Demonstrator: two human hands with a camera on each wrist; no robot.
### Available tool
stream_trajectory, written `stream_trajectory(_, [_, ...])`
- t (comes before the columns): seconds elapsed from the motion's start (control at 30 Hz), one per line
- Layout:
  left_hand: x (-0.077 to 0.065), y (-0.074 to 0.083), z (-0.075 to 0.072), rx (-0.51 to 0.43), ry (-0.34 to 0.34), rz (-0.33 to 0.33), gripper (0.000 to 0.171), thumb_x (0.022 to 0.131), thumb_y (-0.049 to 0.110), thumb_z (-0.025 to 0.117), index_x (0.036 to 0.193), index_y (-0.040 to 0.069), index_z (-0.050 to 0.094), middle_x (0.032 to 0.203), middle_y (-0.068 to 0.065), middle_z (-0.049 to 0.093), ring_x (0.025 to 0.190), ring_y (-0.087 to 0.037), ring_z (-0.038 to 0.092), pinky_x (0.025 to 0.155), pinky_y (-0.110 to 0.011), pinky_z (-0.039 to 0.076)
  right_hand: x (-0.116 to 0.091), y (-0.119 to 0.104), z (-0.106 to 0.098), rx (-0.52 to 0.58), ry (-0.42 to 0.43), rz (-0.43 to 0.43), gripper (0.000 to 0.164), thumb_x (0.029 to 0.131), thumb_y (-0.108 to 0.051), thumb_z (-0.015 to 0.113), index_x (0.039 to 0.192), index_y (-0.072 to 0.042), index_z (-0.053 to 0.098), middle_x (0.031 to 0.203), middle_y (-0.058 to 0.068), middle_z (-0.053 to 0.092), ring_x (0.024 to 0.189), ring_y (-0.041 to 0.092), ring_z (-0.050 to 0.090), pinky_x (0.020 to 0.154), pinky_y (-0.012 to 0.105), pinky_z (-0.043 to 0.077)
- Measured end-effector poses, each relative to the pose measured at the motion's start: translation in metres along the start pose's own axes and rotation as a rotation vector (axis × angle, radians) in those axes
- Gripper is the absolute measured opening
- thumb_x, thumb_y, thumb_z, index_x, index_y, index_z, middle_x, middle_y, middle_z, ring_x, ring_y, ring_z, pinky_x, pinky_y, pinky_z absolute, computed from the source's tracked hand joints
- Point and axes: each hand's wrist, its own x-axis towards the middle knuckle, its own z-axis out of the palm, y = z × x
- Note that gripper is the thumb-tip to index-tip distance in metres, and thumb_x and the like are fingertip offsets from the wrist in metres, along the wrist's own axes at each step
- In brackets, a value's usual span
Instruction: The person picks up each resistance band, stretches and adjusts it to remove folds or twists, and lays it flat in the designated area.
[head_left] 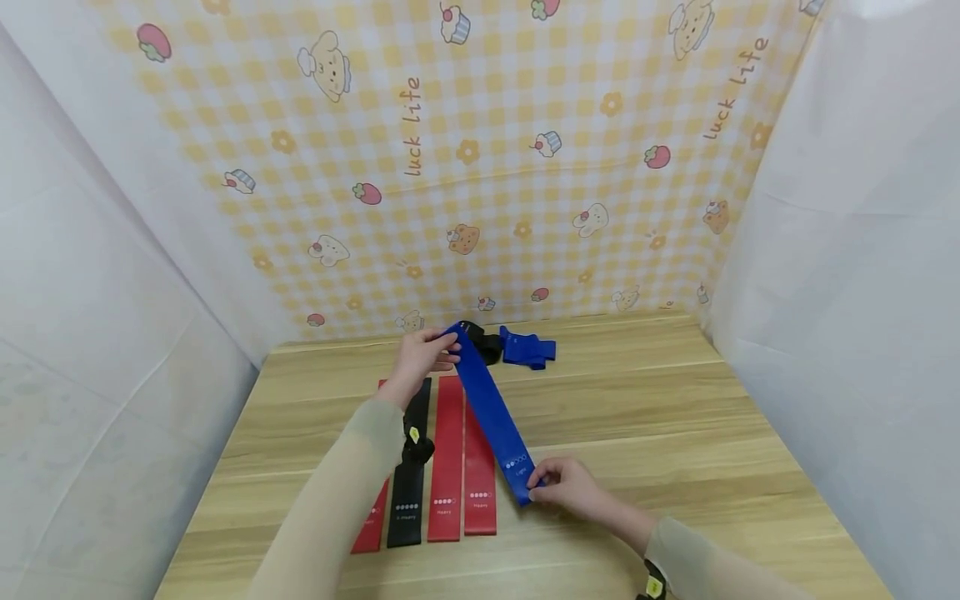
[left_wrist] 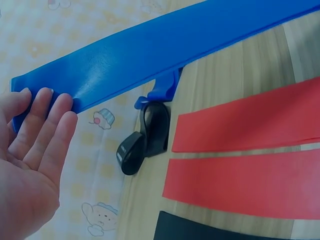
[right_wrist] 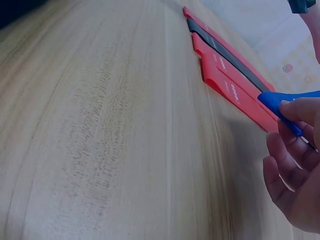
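A flat blue resistance band (head_left: pixel 491 408) marked "Light" is stretched out lengthwise between my two hands. My left hand (head_left: pixel 422 360) pinches its far end between thumb and fingers; in the left wrist view that hand (left_wrist: pixel 35 150) shows its other fingers loosely extended under the band. At the near end, my right hand (head_left: pixel 573 490) pinches the corner by the printed label. The right wrist view shows thumb and forefinger of the right hand (right_wrist: pixel 300 160) on the blue end. Beneath and left of the blue band lies a red band (head_left: pixel 480 475), partly covered by it.
Further left lie another red band (head_left: pixel 446 458), a black band (head_left: pixel 407 500) and a red band (head_left: pixel 367 533) under my left forearm. Behind, a crumpled black band (head_left: pixel 491 348) and a folded blue band (head_left: pixel 528 348) lie near the checked cloth backdrop (head_left: pixel 480 192). White walls (head_left: pixel 832 250) flank the wooden table (head_left: pixel 645 417).
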Motion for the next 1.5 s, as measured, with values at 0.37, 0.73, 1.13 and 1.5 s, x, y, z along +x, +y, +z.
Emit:
stream_trajectory(0.37, [0.002,0.004,0.020,0.025,-0.003,0.042,0.033,0.092,0.020,0.068,0.118,0.001,0.065,0.094,-0.016,0.071,0.075,-0.024,0.071,0.080,-0.047,0.054,0.001,0.001,0.007,-0.045,0.034,-0.006,0.008,0.075,-0.001,0.075,0.079,-0.001,0.068,0.061,-0.004,0.054,0.051,0.007,0.049,0.045,0.019,0.041])
stream_trajectory(0.73, [0.001,-0.003,0.038,0.095,-0.023,0.055,0.030,0.092,0.020,0.068,0.116,0.003,0.067,0.093,-0.013,0.071,0.081,-0.029,0.070,0.074,-0.040,0.057,-0.003,-0.004,0.015,-0.143,0.005,0.010,0.012,0.074,-0.005,0.078,0.074,-0.009,0.067,0.059,-0.006,0.053,0.051,0.005,0.047,0.046,0.020,0.039])
stream_trajectory(1.13, [0.000,-0.004,0.055,0.143,-0.033,0.058,0.030,0.092,0.019,0.068,0.117,0.003,0.067,0.092,-0.012,0.071,0.076,-0.022,0.070,0.078,-0.044,0.055,-0.005,-0.004,0.021,-0.193,-0.001,-0.038,0.014,0.072,-0.004,0.080,0.071,-0.010,0.067,0.054,-0.007,0.052,0.045,0.003,0.047,0.043,0.020,0.039])
stream_trajectory(1.5, [0.000,-0.011,0.064,0.244,-0.078,0.071,0.025,0.092,0.020,0.068,0.113,0.006,0.069,0.091,-0.008,0.072,0.079,-0.021,0.070,0.080,-0.050,0.054,-0.005,-0.001,0.026,-0.222,-0.013,-0.015,0.015,0.072,-0.005,0.080,0.069,-0.011,0.067,0.056,-0.009,0.054,0.046,0.004,0.049,0.043,0.023,0.044])
